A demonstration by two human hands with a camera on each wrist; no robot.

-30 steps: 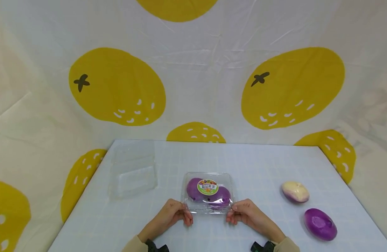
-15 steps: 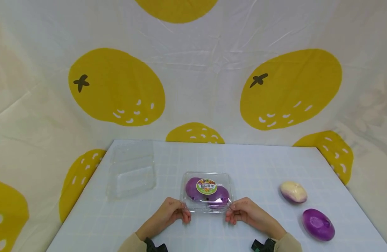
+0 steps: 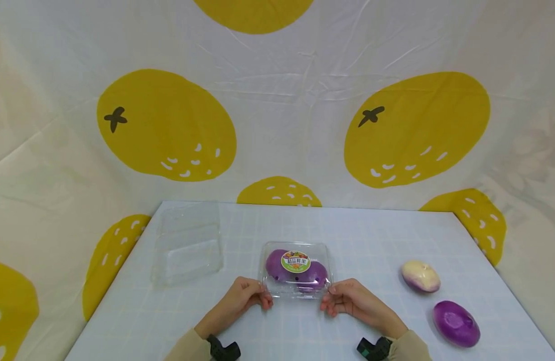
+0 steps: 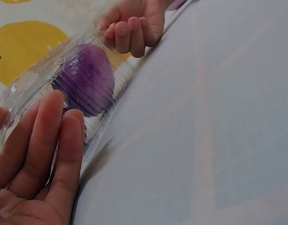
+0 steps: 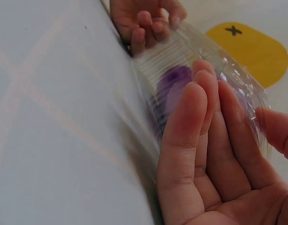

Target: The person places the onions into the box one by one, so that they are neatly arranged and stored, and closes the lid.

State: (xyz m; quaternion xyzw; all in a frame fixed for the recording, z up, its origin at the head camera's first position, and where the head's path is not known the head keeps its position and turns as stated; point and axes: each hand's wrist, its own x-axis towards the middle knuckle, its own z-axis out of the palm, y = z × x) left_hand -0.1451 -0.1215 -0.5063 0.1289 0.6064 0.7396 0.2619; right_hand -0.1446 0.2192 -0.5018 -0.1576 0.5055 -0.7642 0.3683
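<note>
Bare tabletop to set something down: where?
Widest: table behind the held box, from the other box across to the pale fruit. Second: front left, between the other box and left sleeve. Crowded: front middle, where left hand and right hand pinch the held box; purple fruit sits front right.

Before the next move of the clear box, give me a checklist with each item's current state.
1. Left hand pinching the clear box at its near left corner: ok.
2. Right hand pinching the near right corner: ok.
3. Two purple pieces inside: ok.
4. Lid edge fully latched: cannot tell.
5. Clear container on the left, apart from the box: ok.
6. Cream piece and loose purple piece apart from both hands: ok.
</note>
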